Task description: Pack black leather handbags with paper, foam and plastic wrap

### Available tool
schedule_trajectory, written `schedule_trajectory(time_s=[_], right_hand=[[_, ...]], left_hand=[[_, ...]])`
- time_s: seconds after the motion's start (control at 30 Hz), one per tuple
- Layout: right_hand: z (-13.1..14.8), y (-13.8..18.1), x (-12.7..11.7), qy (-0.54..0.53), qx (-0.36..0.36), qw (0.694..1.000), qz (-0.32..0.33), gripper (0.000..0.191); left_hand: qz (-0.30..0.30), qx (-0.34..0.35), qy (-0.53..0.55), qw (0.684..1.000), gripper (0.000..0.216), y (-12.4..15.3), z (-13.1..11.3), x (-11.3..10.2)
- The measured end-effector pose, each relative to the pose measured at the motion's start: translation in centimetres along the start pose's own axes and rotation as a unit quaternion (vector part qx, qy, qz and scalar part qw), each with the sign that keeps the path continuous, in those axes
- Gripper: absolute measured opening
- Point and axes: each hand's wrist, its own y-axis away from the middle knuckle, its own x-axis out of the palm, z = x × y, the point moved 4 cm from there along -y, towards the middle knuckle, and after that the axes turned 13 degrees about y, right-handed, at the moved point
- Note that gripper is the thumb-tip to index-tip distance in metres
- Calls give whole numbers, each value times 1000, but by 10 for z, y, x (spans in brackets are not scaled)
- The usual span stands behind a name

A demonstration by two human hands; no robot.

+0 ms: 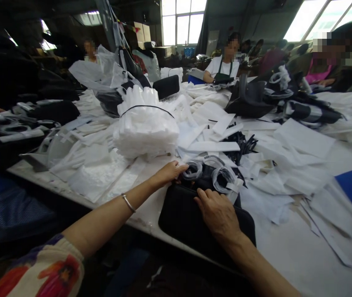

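At a crowded work table (pixel 287 251), a person's two bare hands work on a black bag (pixel 188 218) that lies flat at the near edge, its long axis running from lower right toward upper left, its open top end pointing away toward the middle of the table. The left hand (pixel 169 172) reaches in from the left, its fingers curled over the bag's far corner and closed on one of the paper-wrapped handles (pixel 194 169); a thin bracelet (pixel 128 203) circles that wrist. The right hand (pixel 217 212) lies palm-down on the bag's upper face, fingers loosely spread and pressing rather than gripping, with fingertips just short of the wrapped handles. Beyond the fingertips sits a tall bundle of white sheets (pixel 146 123) tied with a dark cord, with loose white strips (pixel 213 146) scattered just to the right of it. Other people sit at the far side of the table.
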Motion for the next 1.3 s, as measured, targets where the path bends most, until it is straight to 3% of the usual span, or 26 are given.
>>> schedule_trajectory(time_s=[0.1,0.17,0.2,0.23,0.3,0.33,0.4,0.47,0.57,0.6,0.63,0.7,0.73,0.8,1.03,1.3], right_hand=[[1,-1,3,19,3,1000,8,16],[2,-1,4,13,6,1000,3,16],[3,-1,4,6,7,1000,2,15],[4,-1,4,-1,8,1000,1,15],[5,-1,4,-18,16,1000,-3,14],[4,-1,3,-35,24,999,-8,15],[-4,0,-2,-103,44,993,-27,20],[-26,4,-11,-190,92,975,-62,21],[-81,19,-20,-244,270,928,-82,17],[-98,24,-16,-256,331,908,-31,19],[-111,28,-7,-294,371,879,60,24],[-123,34,11,-370,397,812,213,33],[-124,33,17,-395,393,788,262,36],[-121,25,25,-412,381,773,295,39],[-98,-6,25,-447,405,764,228,27],[-109,9,26,-576,469,644,182,28]], left_hand=[[-117,157,-113,974,38,28,-9,-6],[-190,335,-194,902,33,57,-21,2],[-175,407,-208,872,28,70,-23,12],[-123,458,-208,855,26,79,-22,25],[-5,506,-205,838,30,87,-12,53],[15,503,-199,841,32,86,-5,63],[-5,474,-196,858,32,75,8,76],[-3,438,-235,868,26,65,17,85],[41,412,-326,850,18,62,18,92],[50,411,-345,842,20,63,16,92],[52,410,-356,838,21,66,13,91],[53,410,-366,834,23,70,8,90],[57,410,-368,832,23,71,6,90],[67,410,-372,830,23,71,6,91],[64,410,-368,832,26,67,13,92],[75,417,-336,841,23,65,14,88]])
